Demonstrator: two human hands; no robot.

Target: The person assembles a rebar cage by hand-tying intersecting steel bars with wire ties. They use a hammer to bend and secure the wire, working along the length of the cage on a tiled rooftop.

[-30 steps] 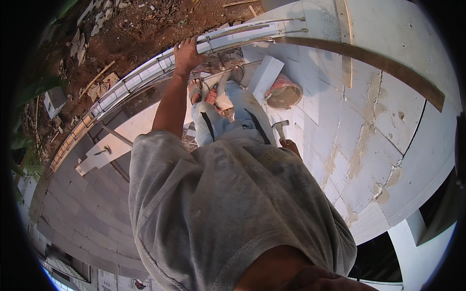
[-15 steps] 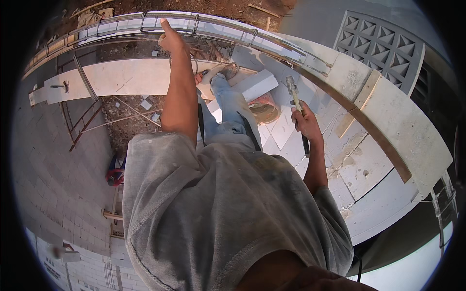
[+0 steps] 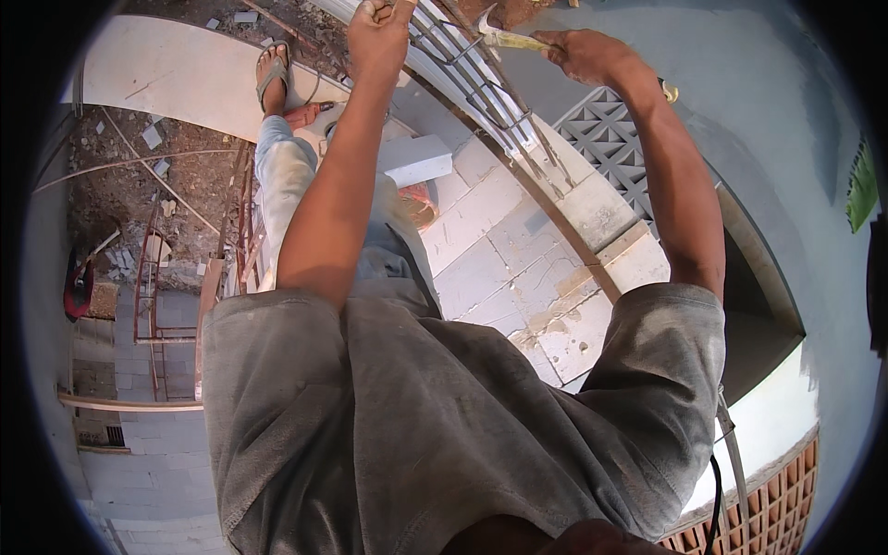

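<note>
The right hand [image 3: 592, 57] holds a hammer [image 3: 514, 40] — left hand [image 3: 379, 44] curled by steel bars [image 3: 467, 85], its grip's contents I cannot tell.

A white block [image 3: 416, 161] lies beside a reddish bucket [image 3: 423, 205], a green leaf [image 3: 861, 185] far right.

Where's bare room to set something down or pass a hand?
Set-down: pale board, left of the sandaled foot, looks mostly bare. Hand: likely over the pale blockwork, between jeans and brown timber strip. Crowded: board's right end, with foot and red power tool; rebar cage, near left hand and hammer.
</note>
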